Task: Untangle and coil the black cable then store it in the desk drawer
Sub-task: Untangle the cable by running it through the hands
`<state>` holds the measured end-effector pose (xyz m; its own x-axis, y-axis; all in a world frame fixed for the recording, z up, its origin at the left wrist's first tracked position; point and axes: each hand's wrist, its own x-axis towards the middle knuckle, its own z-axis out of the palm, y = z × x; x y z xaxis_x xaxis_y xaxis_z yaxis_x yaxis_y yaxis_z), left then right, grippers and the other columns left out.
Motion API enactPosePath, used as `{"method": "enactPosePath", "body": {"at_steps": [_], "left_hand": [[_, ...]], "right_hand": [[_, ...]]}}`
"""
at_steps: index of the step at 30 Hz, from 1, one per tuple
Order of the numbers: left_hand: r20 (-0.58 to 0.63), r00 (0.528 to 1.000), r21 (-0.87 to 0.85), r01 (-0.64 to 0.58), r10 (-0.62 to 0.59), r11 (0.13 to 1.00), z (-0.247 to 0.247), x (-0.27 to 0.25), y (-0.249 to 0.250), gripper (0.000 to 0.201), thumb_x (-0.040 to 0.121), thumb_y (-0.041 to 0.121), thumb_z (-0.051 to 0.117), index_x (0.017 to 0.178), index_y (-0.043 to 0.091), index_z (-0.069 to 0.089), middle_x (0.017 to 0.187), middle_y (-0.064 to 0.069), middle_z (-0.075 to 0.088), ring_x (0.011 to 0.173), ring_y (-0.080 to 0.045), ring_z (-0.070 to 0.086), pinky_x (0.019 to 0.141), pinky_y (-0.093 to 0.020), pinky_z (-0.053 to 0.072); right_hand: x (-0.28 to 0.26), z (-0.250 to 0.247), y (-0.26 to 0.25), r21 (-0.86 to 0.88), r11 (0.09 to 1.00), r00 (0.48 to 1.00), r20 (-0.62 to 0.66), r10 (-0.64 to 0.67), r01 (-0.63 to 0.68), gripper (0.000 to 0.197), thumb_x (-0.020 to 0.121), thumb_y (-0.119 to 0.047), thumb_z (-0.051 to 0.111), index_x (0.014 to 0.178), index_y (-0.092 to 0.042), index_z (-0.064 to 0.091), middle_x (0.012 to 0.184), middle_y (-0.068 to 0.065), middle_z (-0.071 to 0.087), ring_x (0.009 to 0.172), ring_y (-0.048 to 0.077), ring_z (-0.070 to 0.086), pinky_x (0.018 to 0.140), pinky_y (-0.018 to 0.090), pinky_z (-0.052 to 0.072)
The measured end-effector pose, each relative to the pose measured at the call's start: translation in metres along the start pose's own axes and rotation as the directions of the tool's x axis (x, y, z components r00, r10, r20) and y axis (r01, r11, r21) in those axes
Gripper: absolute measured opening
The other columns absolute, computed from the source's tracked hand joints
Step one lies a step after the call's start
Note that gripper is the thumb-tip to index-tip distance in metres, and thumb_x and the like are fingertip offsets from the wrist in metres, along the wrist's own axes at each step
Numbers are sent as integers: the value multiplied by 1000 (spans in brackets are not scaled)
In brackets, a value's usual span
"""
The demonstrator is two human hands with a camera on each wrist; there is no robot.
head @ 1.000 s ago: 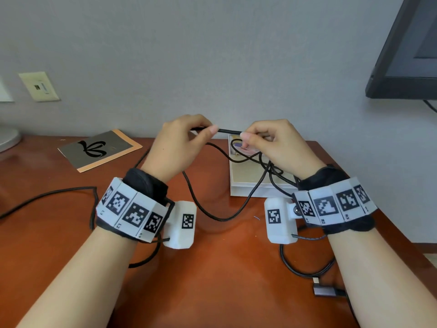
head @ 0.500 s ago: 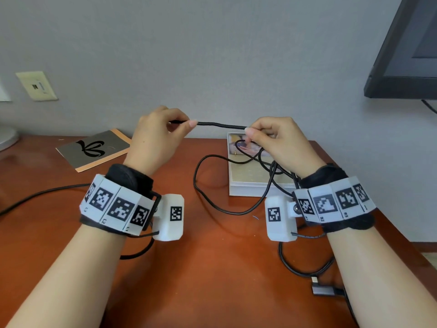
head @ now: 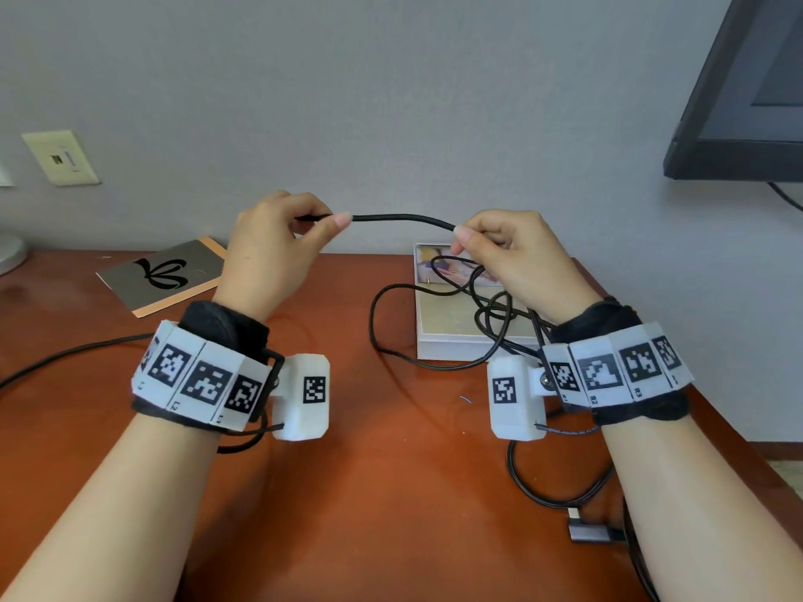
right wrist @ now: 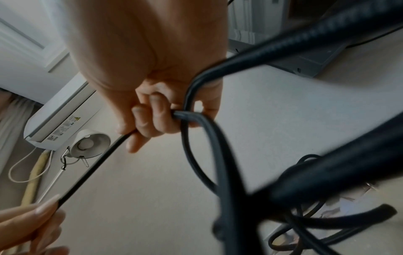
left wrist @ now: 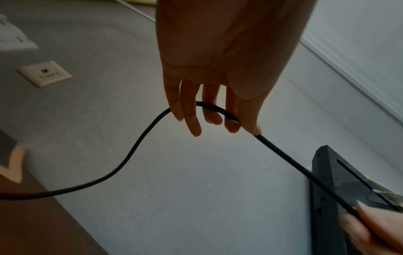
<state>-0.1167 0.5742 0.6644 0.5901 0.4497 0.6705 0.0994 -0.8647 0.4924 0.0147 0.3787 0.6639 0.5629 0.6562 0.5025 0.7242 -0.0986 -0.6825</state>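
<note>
Desk [head: 391, 493] carries the slack and knotted loops of the black cable [head: 404, 218], judged light, limp, kink-prone; left hand [head: 269, 249] and right hand [head: 517, 258] each pinch a raised span between them; best gripped just beside the knot.

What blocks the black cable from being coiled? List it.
Both hands, left hand and right hand, already pinch the black cable. Its tangled loops drape over the white box; no drawer is visible.
</note>
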Motion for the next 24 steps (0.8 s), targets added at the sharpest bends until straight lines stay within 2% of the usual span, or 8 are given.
{"method": "enactPosePath", "body": {"at_steps": [4, 8, 11, 13, 14, 16, 19, 24], "left_hand": [[25, 999, -30, 43, -42, 999, 2, -2, 3, 26, 92, 37, 55, 86, 13, 64, 81, 1, 63, 80, -14, 57, 66, -19, 35], [114, 993, -115, 0, 13, 993, 9, -7, 17, 20, 93, 36, 53, 86, 19, 62, 74, 11, 62, 74, -10, 62, 60, -7, 37], [140, 990, -161, -1, 24, 987, 12, -10, 21, 25, 92, 35, 55, 81, 14, 61, 69, 2, 63, 58, -4, 61, 53, -7, 37], [152, 988, -168, 6, 20, 986, 10, -10, 22, 27, 91, 34, 56, 75, 13, 59, 66, -5, 63, 53, -1, 60, 52, -7, 36], [148, 989, -161, 6, 19, 987, 8, -9, 22, 29, 91, 34, 56, 74, 11, 59, 65, -8, 63, 51, 1, 58, 51, -6, 35], [117, 993, -142, 10, 6, 990, 1, -7, 19, 31, 92, 34, 56, 78, 6, 61, 66, -13, 63, 47, 5, 55, 49, -6, 34], [68, 997, -107, 36, -29, 994, -8, -3, 12, 32, 91, 35, 56, 80, 5, 62, 66, -12, 64, 48, 6, 54, 49, -6, 34], [79, 996, -120, 54, -45, 991, -2, -4, 11, 34, 92, 39, 54, 82, 6, 58, 72, -1, 61, 54, 1, 61, 49, -6, 34]], "right_hand": [[0, 0, 1, 9, 1000, 999, -40, -7, 7, 22, 96, -14, 50, 84, -3, 65, 59, -13, 55, 44, -5, 50, 47, 6, 34], [-1, 3, -2, 1, 999, 999, -11, -34, 34, 21, 95, -12, 51, 84, -3, 65, 68, -2, 61, 52, -9, 53, 55, 4, 37], [0, 4, -1, -25, 999, 999, 13, -42, 43, 20, 95, -17, 52, 82, -10, 66, 80, 9, 68, 59, -4, 53, 63, 7, 39], [0, 4, -2, -30, 999, 999, 23, -34, 35, 20, 94, -18, 52, 82, -9, 66, 81, 10, 69, 62, 2, 54, 64, 10, 40], [0, 4, -3, -25, 999, 999, 22, -31, 32, 21, 94, -18, 52, 84, -7, 67, 80, 10, 69, 60, 0, 53, 62, 8, 39], [-1, 2, -4, 6, 1000, 1000, 1, -19, 19, 21, 95, -16, 52, 87, -2, 66, 74, 6, 66, 52, -6, 51, 55, 4, 36], [-2, -3, -4, 26, 1000, 999, -38, -3, 4, 21, 96, -13, 50, 86, 0, 64, 63, -13, 59, 48, -10, 51, 50, 2, 34], [-1, 0, 0, -24, 999, 999, -31, -25, 25, 22, 96, -13, 49, 84, -3, 64, 60, -14, 57, 48, -6, 49, 54, 6, 35]]}}
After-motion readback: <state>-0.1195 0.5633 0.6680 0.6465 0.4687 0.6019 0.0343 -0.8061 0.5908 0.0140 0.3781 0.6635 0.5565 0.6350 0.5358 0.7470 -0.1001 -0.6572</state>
